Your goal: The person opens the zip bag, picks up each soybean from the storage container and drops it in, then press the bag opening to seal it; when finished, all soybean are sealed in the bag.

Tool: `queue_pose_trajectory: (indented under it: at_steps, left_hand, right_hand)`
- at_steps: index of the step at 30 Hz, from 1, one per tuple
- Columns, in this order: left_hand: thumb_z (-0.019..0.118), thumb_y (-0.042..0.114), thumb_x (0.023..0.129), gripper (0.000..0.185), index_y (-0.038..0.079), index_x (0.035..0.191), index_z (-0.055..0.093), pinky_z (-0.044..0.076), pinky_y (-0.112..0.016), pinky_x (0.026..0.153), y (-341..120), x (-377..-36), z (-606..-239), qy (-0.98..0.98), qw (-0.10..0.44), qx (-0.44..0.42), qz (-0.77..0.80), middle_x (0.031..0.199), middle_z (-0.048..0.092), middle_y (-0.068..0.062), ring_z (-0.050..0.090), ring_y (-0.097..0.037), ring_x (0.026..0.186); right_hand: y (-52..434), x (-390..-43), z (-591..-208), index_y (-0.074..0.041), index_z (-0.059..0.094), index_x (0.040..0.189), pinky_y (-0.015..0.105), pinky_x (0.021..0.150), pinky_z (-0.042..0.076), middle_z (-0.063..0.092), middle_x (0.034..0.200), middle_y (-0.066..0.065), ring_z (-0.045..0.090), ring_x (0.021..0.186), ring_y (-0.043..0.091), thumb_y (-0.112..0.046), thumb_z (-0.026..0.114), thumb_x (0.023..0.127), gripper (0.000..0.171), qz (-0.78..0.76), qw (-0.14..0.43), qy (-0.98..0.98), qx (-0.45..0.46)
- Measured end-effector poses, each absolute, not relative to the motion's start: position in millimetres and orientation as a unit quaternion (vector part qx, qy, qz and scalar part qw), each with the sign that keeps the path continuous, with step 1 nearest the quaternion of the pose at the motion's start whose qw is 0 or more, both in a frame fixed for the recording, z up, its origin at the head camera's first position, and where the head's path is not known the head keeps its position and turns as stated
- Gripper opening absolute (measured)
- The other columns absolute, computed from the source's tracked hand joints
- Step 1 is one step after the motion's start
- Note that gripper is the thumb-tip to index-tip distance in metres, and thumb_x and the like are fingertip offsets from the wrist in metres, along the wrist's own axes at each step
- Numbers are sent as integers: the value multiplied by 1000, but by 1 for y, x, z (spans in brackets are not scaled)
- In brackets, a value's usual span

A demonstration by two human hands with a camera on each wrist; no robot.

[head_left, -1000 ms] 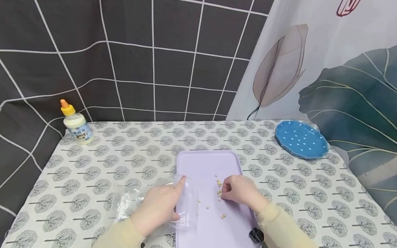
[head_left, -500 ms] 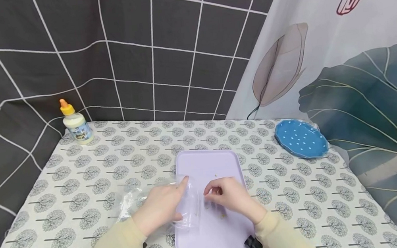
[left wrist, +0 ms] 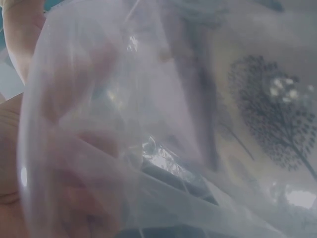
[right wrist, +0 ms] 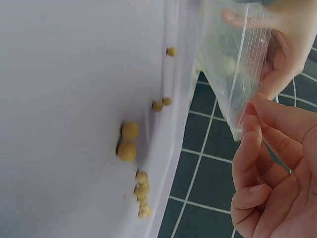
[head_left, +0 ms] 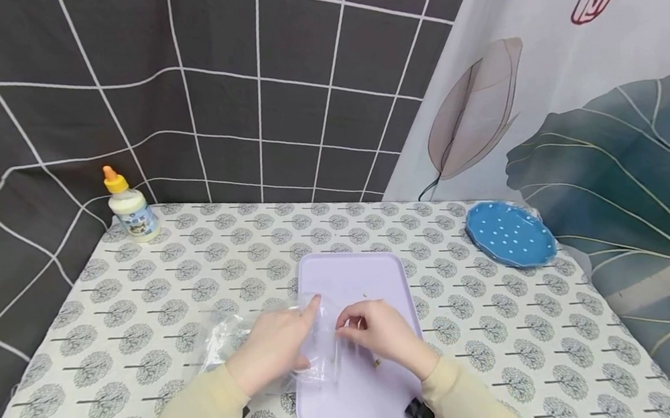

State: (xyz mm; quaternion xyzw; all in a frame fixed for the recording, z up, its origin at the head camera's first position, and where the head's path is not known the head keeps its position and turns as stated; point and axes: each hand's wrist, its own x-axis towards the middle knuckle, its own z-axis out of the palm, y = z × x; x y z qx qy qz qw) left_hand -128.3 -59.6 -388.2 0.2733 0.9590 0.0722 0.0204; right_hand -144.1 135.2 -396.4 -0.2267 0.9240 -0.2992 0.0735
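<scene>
Beans (right wrist: 127,151) loose on lilac tray (right wrist: 64,109). I judge them light, hard, apt to roll; pinch each across its middle. Right hand (head_left: 386,330): fingertips nearly meeting at clear bag (right wrist: 218,54), hold unclear. Left hand (head_left: 278,342): index extended, grip on bag unclear.

Dark gridded cloth (head_left: 229,111) beside leaf-printed curtain (head_left: 563,66)

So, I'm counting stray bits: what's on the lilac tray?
Small yellowish balls lie on the tray; the clear bag overlaps one side. In the head view, the right hand hides some.
</scene>
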Motion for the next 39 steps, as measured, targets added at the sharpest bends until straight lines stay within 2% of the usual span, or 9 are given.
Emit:
queue_pose_trajectory:
  at_steps: [4,13,16,20,27,39]
  left_hand:
    - [77,39,52,102,3,135,30,50,-35,79,-61,-129,-388,960,19,273,68,95,66,-4,62,-17,82]
    - [76,40,53,102,4,136,29,49,-35,84,-62,-130,-388,961,27,266,70,102,65,-6,62,-19,88]
    - [76,39,53,102,4,136,28,50,-33,81,-63,-130,-388,963,31,258,75,101,65,-6,62,-19,85]
    - [76,39,53,103,5,136,28,50,-34,77,-63,-131,-386,964,33,254,78,100,65,-7,62,-20,84]
    - [76,39,54,102,5,137,27,49,-35,81,-64,-130,-384,963,38,253,87,104,64,-7,61,-20,90]
    - [76,40,53,102,5,136,29,50,-33,77,-61,-130,-381,961,37,260,82,99,66,-6,62,-18,83]
  right_hand:
    - [141,-147,-397,-21,65,80,16,46,42,55,62,-12,47,52,2,-25,65,77,5,-299,74,927,-212]
    - [158,-155,-408,-20,63,79,19,44,41,55,62,-10,48,53,6,-22,67,75,6,-300,92,934,-170]
    - [162,-157,-411,-21,63,78,19,43,42,55,61,-9,49,52,7,-22,67,74,5,-304,93,935,-159]
    - [165,-158,-413,-20,63,74,20,43,43,56,61,-9,50,52,6,-21,68,73,5,-294,101,938,-152]
    - [168,-159,-417,-22,59,65,20,44,38,51,55,-9,45,48,6,-25,73,67,14,-230,99,959,-135]
    - [168,-159,-420,-23,59,66,20,46,35,49,55,-12,43,48,4,-22,73,64,15,-176,87,969,-153]
